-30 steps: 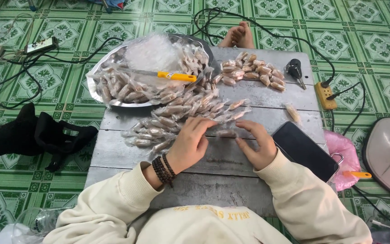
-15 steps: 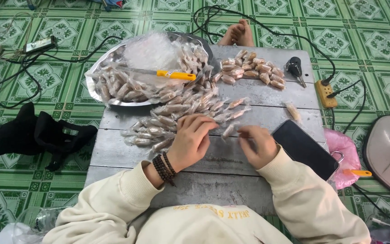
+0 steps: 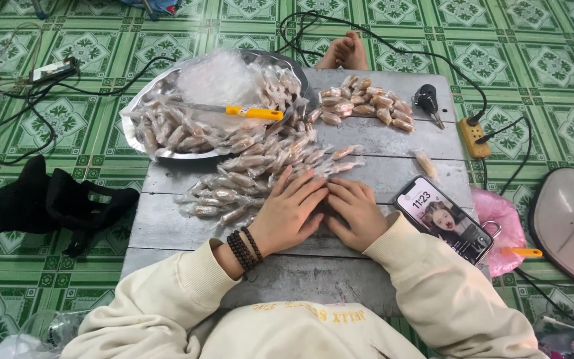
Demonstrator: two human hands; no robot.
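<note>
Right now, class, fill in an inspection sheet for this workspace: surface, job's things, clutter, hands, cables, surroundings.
Surface: low grey table, worn, set on the floor.
Job's things: wrapped sweets spread before the hands; a smaller heap at the far edge; one stray sweet.
Clutter: round tray of sweets with a yellow-handled knife; phone, screen lit; key.
Hands: left hand and right hand flat on the table, side by side, touching; whether they hold anything cannot be told.
Cables: black cord to a power strip; more cords at left.
Surroundings: green tiled floor; black cloth; pink bag.
</note>
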